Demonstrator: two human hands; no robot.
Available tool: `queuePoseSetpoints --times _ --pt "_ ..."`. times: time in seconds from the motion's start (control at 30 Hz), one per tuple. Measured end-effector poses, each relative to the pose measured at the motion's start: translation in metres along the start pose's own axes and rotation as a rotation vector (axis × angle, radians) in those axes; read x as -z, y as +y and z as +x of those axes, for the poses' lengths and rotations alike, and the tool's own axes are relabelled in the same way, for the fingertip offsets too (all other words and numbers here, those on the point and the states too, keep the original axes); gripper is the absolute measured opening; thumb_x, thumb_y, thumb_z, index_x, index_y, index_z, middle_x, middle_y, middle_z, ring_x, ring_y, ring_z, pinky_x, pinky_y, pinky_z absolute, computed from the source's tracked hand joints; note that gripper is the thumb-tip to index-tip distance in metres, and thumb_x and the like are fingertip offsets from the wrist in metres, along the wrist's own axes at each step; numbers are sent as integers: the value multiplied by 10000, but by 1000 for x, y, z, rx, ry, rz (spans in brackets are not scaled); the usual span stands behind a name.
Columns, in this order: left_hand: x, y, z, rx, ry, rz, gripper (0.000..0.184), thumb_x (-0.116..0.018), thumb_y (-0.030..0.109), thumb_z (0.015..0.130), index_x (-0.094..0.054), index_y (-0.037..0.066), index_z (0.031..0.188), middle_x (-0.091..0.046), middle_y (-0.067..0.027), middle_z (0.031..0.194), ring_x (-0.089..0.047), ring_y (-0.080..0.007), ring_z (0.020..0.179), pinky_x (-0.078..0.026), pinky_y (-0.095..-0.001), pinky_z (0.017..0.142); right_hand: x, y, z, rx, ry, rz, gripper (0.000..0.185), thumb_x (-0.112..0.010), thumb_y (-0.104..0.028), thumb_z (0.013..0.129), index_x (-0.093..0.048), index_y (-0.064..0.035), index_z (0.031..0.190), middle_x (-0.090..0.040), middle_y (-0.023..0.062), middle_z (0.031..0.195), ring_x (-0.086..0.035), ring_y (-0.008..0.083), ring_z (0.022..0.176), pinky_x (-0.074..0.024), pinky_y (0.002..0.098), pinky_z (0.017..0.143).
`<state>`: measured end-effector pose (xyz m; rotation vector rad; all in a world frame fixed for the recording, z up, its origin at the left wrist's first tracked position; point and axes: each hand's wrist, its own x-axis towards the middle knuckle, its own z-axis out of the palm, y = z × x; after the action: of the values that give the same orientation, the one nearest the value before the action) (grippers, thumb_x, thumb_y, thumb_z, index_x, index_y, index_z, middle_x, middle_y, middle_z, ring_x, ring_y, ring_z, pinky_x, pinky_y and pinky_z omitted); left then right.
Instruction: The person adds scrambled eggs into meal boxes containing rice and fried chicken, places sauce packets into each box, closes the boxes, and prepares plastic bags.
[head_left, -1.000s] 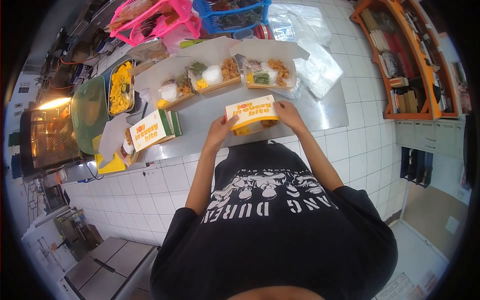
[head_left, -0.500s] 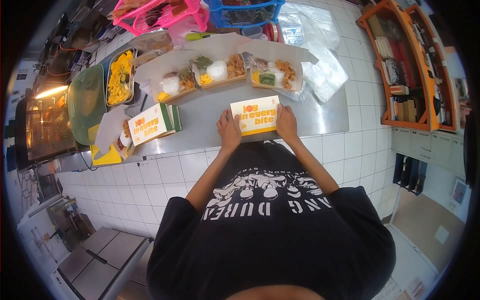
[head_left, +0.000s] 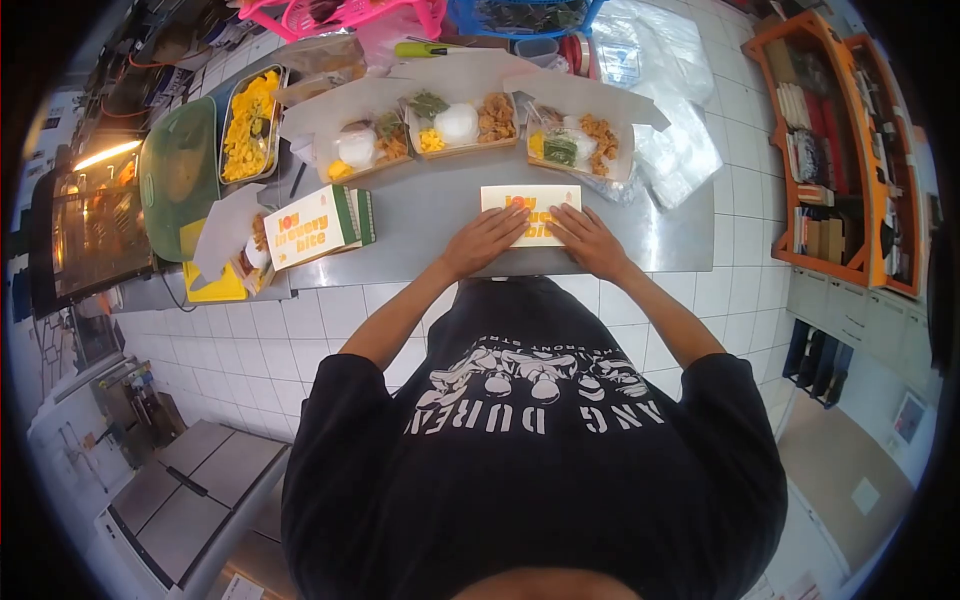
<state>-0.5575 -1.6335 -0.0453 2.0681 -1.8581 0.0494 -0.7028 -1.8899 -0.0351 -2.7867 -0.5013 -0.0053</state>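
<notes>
A closed white and yellow meal box (head_left: 549,196) with orange lettering sits on the steel table (head_left: 420,225) in front of me. My left hand (head_left: 490,238) lies flat on the left part of its lid, fingers stretched out. On the lid's right part rests my right hand (head_left: 588,238), its fingers also extended. Behind the box stand open meal boxes with rice, yellow cubes, greens and brown fried pieces: a left one (head_left: 360,150), a middle one (head_left: 460,125) and a right one (head_left: 578,145). Closed boxes (head_left: 305,228) with the same lettering are stacked to the left.
A tray of yellow food (head_left: 250,120) and a green lidded container (head_left: 178,165) stand at the left. Clear plastic bags (head_left: 655,140) lie at the right. Pink (head_left: 350,15) and blue baskets (head_left: 525,15) are at the back. An orange shelf (head_left: 835,150) stands farther right.
Both hands have moved from gripping the sides of the box to lying flat on its lid. The camera view has shifted slightly.
</notes>
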Motion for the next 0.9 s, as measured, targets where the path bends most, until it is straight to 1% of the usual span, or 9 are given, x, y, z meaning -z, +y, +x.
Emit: queuePoseSetpoints --times 0.23,0.3,0.4,0.47,0.53,0.67,0.73,0.83,0.9 --pt "16 0 -11 34 -83 -211 515 -575 212 910 -488 102 1405 -452 -44 1493 -361 -260 1423 -337 -412 1141 5 -28 -10 -35 27 107 569 -627 -113 866 -470 -104 1413 -414 80 1517 -360 270 1418 -333 478 1131" --pt "26 9 -18 89 -85 -235 557 -628 170 857 -504 108 1396 -413 -42 1523 -330 -273 1437 -319 -464 1151 14 -49 -9 -135 5 105 562 -607 -102 871 -469 -96 1416 -421 85 1512 -351 294 1421 -340 468 1129" --pt "33 5 -40 148 -98 -178 575 -640 169 844 -500 109 1398 -398 -36 1531 -302 -283 1448 -294 -493 1162 -9 -61 10 -96 51 102 558 -577 -94 884 -454 -93 1428 -408 89 1522 -341 309 1425 -342 452 1128" --pt "44 -13 -67 138 -105 -78 536 -614 202 897 -492 125 1413 -424 -46 1511 -315 -301 1440 -314 -475 1150 -26 -68 46 -57 80 74 560 -558 -91 892 -437 -88 1439 -396 96 1530 -332 304 1432 -342 441 1127" --pt "59 -24 -92 291 -106 65 523 -612 119 859 -531 122 1376 -426 -69 1507 -333 -341 1425 -319 -483 1146 -38 -82 90 4 131 81 546 -535 -52 886 -450 -73 1425 -400 99 1527 -343 306 1426 -360 442 1108" --pt "78 -36 -126 423 -15 23 515 -604 46 814 -575 110 1324 -426 -99 1501 -337 -381 1415 -322 -494 1143 -32 -99 154 49 135 119 504 -537 -21 865 -508 -51 1367 -437 127 1495 -388 312 1392 -380 443 1086" --pt "82 -35 -127 546 -51 48 483 -609 21 809 -596 83 1287 -448 -119 1472 -371 -390 1385 -340 -486 1128 -9 -86 166 61 340 367 451 -571 -20 836 -564 -30 1287 -510 157 1405 -448 326 1326 -396 452 1057" --pt "89 -22 -108 636 -48 155 462 -645 43 815 -592 55 1274 -477 -145 1424 -416 -385 1341 -370 -469 1096 98 -30 167 -369 760 148 407 -625 -58 824 -582 -22 1227 -570 171 1260 -481 353 1262 -403 475 1026" --pt "104 -13 -65 614 36 38 450 -665 70 820 -590 41 1263 -487 -159 1402 -431 -386 1319 -381 -463 1079 135 30 147 -526 673 -246 421 -630 -59 817 -612 -81 1237 -574 153 1251 -510 359 1199 -408 487 1012"
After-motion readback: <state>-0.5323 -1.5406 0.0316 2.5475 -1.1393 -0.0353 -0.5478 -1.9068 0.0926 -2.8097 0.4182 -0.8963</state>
